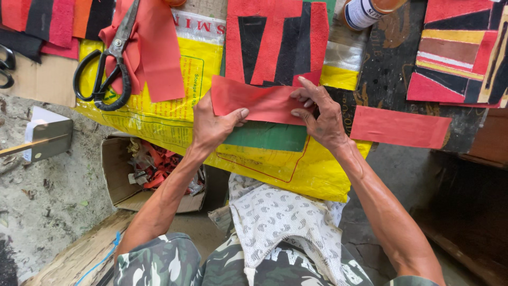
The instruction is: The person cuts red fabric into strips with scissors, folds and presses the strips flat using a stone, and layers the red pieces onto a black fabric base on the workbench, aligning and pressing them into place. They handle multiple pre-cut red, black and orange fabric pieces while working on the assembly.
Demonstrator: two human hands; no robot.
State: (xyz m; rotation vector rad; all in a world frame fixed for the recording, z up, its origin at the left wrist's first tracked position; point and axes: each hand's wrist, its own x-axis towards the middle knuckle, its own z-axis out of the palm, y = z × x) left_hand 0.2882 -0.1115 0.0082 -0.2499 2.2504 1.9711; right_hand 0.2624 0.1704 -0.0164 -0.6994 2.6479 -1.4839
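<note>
I hold a red strip of cloth-like sheet flat over a yellow plastic sack spread on the work surface. My left hand pinches the strip's left end, thumb on top. My right hand grips its right end, fingers pressing the upper edge. A green piece lies just under the strip. Behind it sits a red and black patchwork panel.
Black-handled scissors rest on loose red pieces at upper left. Another red strip lies to the right, a striped patchwork beyond it. A glue bottle stands at the top. A cardboard box of scraps sits below the table edge.
</note>
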